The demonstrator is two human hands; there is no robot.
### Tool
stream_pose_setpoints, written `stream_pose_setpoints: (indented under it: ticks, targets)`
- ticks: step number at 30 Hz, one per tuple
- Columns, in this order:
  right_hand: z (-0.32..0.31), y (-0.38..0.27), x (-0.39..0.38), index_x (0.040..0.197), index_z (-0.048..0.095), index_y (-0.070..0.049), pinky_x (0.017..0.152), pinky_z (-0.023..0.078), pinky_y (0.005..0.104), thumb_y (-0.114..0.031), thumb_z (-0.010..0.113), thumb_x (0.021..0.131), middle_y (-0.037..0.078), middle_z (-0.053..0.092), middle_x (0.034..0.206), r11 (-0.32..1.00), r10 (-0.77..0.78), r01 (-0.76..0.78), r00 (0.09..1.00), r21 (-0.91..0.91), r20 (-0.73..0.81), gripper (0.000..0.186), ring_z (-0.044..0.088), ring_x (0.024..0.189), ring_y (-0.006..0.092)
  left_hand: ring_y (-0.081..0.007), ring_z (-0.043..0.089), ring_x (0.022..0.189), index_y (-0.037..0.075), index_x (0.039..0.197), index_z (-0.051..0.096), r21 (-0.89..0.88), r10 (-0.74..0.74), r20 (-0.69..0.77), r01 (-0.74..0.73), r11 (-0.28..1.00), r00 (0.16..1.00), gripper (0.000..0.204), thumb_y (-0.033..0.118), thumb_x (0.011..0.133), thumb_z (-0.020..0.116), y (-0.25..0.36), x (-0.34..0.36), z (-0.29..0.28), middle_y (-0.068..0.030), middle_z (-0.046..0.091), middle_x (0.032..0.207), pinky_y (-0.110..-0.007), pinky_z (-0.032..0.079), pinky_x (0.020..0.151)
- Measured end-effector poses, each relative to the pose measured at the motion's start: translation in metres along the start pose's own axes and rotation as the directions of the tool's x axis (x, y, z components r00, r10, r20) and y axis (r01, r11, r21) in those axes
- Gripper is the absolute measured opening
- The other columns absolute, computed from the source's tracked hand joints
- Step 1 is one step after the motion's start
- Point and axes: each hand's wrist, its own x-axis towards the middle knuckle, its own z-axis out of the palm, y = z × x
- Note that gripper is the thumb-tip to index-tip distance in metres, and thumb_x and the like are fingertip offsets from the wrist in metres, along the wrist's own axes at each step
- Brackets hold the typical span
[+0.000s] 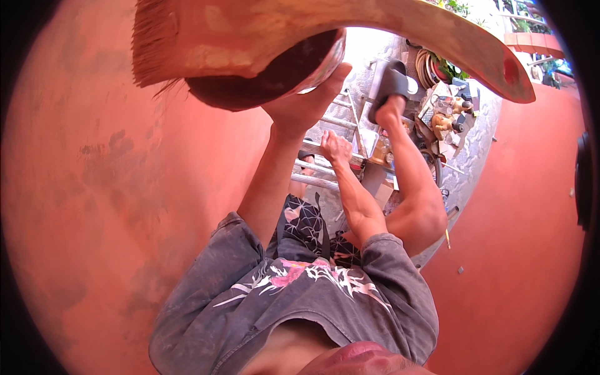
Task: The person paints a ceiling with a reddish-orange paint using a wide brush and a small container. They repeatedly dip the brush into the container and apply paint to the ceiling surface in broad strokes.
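My left hand (304,105) is raised and wrapped round the side of an open paint can (337,53) with dark red-brown paint inside. Some of its fingers are hidden behind the can. Across the can's mouth, close to the camera, lies a wide paintbrush (212,37). Its bristles are coated red and point left, and its curved wooden handle stretches right with no hand on it. Lower down, my right hand (336,147) is closed at the side of a metal ladder (319,182), seemingly gripping it.
Red-painted wall (94,219) with darker patches rises close on my left; another red surface (512,250) is on the right. My bent leg wears a black sandal (392,84). Below lie a coiled hose (427,65) and cluttered items (444,122) on the grey floor (472,165).
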Motion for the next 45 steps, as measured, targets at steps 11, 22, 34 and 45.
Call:
stream_pose_setpoints:
  ticks: [11, 22, 34, 45]
  targets:
    - [-0.001, -0.002, 0.002, 0.094, 0.073, -0.011, 0.082, 0.056, 0.0552, -0.042, 0.043, 0.102, 0.025, 0.074, 0.09, 0.996, 0.058, -0.056, 0.998, -0.076, 0.029, 0.045, 0.074, 0.087, 0.0425, -0.017, 0.067, 0.108, -0.004, 0.123, 0.065, 0.297, -0.08, 0.132, 0.037, 0.954, 0.988, 0.045, -0.009, 0.081, 0.08, 0.023, -0.018, -0.032, -0.0097, 0.069, 0.121, -0.032, 0.057, 0.095]
    - [-0.002, -0.003, 0.007, 0.104, 0.072, -0.011, 0.088, 0.055, 0.0556, -0.042, 0.041, 0.102, 0.026, 0.074, 0.1, 0.997, 0.063, -0.058, 0.994, -0.05, 0.094, 0.045, 0.072, 0.097, 0.0445, -0.0168, 0.061, 0.118, -0.004, 0.131, 0.061, 0.012, -0.358, 0.018, 0.358, 0.934, 0.934, 0.049, -0.011, 0.085, 0.076, 0.006, -0.046, -0.053, -0.009, 0.062, 0.132, -0.034, 0.056, 0.099]
    - [0.005, -0.02, 0.005, 0.106, 0.07, -0.006, 0.085, 0.055, 0.0602, -0.044, 0.034, 0.107, 0.026, 0.074, 0.097, 0.999, 0.018, -0.012, 0.993, -0.05, 0.12, 0.053, 0.073, 0.094, 0.0459, -0.0183, 0.046, 0.131, 0.002, 0.142, 0.049, 0.113, -0.639, 0.15, 0.629, 0.769, 0.755, 0.045, 0.03, 0.107, 0.058, -0.03, -0.081, -0.092, -0.0096, 0.053, 0.137, -0.038, 0.038, 0.112]
    - [0.016, -0.081, -0.015, 0.119, 0.072, -0.004, 0.089, 0.055, 0.0549, -0.028, 0.052, 0.097, 0.021, 0.071, 0.112, 0.865, -0.468, 0.489, 0.867, -0.115, 0.168, 0.037, 0.069, 0.107, 0.041, -0.0161, 0.06, 0.116, 0.002, 0.136, 0.049, 0.052, -0.534, -0.096, 0.54, 0.84, 0.84, 0.074, 0.01, 0.075, 0.09, 0.009, -0.041, -0.052, -0.009, 0.059, 0.13, -0.033, 0.051, 0.098]
